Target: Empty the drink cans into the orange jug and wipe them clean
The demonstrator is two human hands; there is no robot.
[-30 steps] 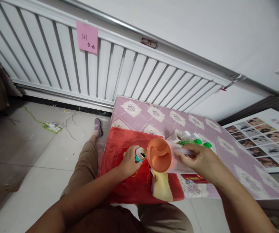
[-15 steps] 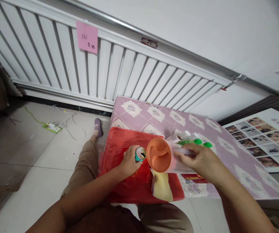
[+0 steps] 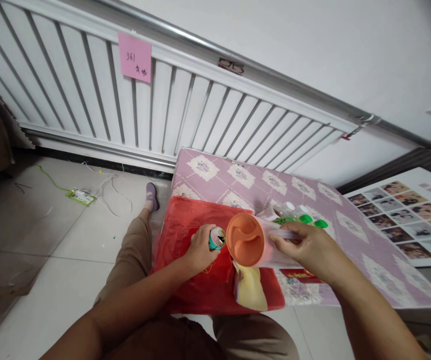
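My left hand (image 3: 201,250) is wrapped round a teal drink can (image 3: 216,239), whose opened top faces up toward me. Close beside the can, at its right, is a clear plastic pitcher (image 3: 273,255) with an orange lid (image 3: 245,240). The pitcher is tilted with that lid toward the can. My right hand (image 3: 305,242) grips the pitcher by its handle. Beneath both lies a red plastic sheet (image 3: 189,215) on the table. A folded yellow cloth (image 3: 251,289) rests at the sheet's front edge, just below the lid.
Several bottles with green and white caps (image 3: 305,218) lie behind the pitcher on the purple patterned tablecloth (image 3: 234,175). A red packet (image 3: 300,275) is to the right. A white radiator (image 3: 185,110) runs behind the table. On the floor at left sits a power strip (image 3: 81,197).
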